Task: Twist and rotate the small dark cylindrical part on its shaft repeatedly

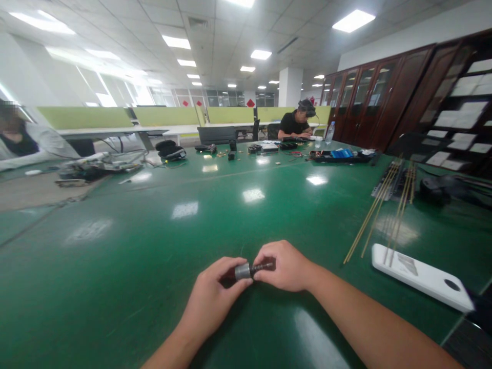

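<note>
Head camera: above green tabletop (pixel 219 225)
Facing: forward and down
Near: left hand (pixel 211 289), right hand (pixel 286 266)
Far: cabinets (pixel 403 84)

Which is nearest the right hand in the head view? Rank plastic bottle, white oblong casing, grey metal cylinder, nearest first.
1. Grey metal cylinder: just to the left.
2. White oblong casing: out to the right.
3. Plastic bottle: far ahead, slightly right.

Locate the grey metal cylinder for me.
In the head view, the grey metal cylinder is below centre, pinched by the left hand over the green table, with the right hand immediately to its right.
</note>
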{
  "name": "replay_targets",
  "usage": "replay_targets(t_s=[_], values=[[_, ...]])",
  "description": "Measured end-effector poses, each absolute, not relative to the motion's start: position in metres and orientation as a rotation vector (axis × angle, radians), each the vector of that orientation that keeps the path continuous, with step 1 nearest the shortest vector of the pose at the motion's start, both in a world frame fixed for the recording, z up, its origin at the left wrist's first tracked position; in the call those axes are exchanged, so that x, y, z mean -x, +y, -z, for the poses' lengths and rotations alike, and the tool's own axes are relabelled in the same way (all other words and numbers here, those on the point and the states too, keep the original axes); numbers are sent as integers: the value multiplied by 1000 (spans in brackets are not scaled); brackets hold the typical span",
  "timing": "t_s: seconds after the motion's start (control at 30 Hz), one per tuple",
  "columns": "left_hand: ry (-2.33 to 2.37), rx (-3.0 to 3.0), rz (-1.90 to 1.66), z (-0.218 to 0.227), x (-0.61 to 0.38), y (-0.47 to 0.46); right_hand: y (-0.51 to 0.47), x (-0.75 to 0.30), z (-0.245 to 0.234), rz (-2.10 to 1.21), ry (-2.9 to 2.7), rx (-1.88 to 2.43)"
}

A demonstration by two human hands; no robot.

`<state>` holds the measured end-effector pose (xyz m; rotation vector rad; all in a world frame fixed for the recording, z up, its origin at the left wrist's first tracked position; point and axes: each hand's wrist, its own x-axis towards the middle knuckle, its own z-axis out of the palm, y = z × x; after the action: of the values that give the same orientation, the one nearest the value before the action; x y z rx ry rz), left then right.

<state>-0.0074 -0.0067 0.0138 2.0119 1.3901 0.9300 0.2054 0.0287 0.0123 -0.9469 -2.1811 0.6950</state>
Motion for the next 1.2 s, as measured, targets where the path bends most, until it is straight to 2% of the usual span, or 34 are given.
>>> replay_targets(t_s=[1.2], values=[[1329, -1954, -1083, -13, 10, -6, 32, -212, -17, -717, -2149, 982]])
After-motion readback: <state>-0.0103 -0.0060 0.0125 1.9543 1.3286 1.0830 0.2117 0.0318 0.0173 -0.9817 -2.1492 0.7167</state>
